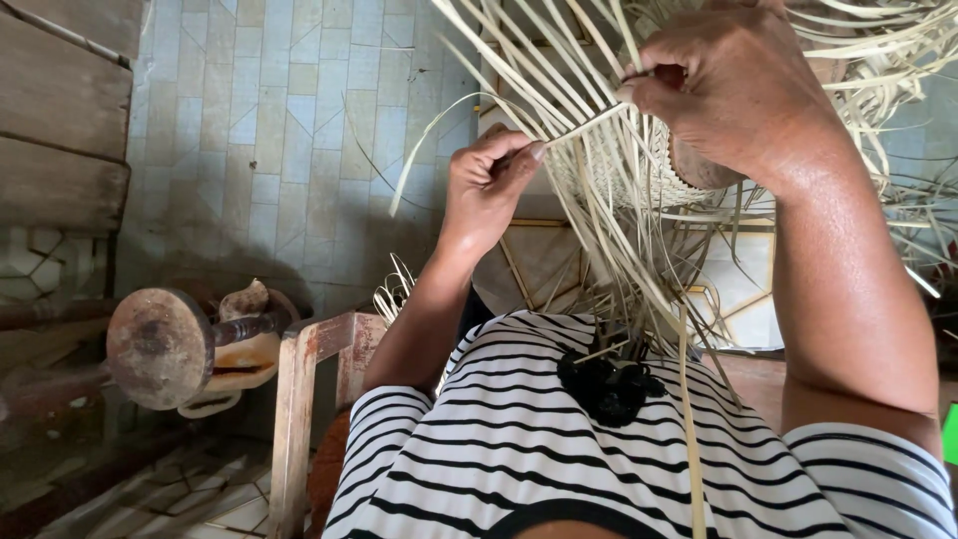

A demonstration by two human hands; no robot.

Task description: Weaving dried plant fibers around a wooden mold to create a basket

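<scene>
Two hands work at one piece of weaving held up in front of the chest. The left hand (486, 178) pinches a single pale strip (584, 128) between thumb and fingertips; the right hand (733, 85) is closed on the same strip's far end, fingers pressed together. The half-woven basket (654, 170) sits between and behind them, mostly hidden by the right hand and by loose strips too many to count, fanning up past the top edge and down over the striped shirt (559, 439). One wooden chair (299, 399) stands at the left, cut off below. One round rusty disc on a shaft (158, 347) lies beside it, hard to identify.
</scene>
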